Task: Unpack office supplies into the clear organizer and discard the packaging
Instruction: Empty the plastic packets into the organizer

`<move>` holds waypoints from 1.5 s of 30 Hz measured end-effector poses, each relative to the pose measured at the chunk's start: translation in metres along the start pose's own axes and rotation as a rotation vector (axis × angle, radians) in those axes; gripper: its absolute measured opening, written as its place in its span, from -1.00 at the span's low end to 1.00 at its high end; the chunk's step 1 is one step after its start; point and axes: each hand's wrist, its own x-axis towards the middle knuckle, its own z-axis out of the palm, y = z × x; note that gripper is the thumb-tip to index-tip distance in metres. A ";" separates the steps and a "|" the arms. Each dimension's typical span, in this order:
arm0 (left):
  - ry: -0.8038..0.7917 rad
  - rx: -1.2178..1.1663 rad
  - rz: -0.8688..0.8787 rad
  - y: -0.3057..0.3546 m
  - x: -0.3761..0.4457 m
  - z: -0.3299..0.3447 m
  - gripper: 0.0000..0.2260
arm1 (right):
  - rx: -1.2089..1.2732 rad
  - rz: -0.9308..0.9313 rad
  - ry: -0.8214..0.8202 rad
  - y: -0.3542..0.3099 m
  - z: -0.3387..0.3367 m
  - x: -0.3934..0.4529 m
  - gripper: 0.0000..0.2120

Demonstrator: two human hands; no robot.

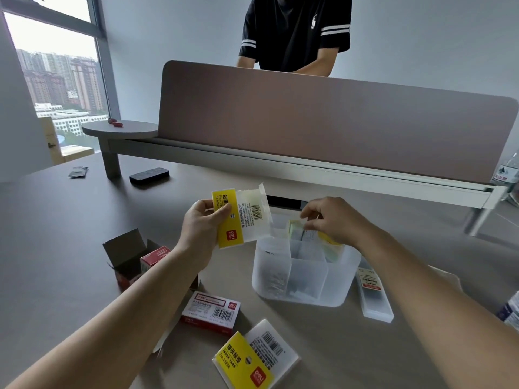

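— Look at the left hand: thumb and curled fingers pinch the yellow card end of a clear plastic sleeve, held up above the desk, mouth pointing away from the person

— And the right hand?

— Over the far side of the clear organizer, fingertips closed on a pale yellow-green pad of sticky notes. The pad is partly down in a back compartment; its lower edge blurs through the frosted wall, so I can't tell if it touches bottom

— What else is on the desk?

— An opened red carton to the left, a red and white staple box in front, an index tabs packet nearest the person, a slim clear case just right of the organizer

— Behind the partition?

— A person in a black T-shirt
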 end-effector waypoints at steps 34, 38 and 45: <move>-0.380 1.707 0.196 -0.041 -0.118 -0.045 -0.40 | 0.088 -0.082 -0.127 -0.042 0.092 -0.155 -0.59; -0.299 1.714 0.199 -0.042 -0.102 -0.048 -0.43 | 0.121 -0.089 0.041 -0.023 0.076 -0.171 -0.65; -0.180 1.606 0.415 -0.043 -0.104 -0.044 -0.25 | -0.024 0.286 0.397 0.054 0.045 -0.175 -0.73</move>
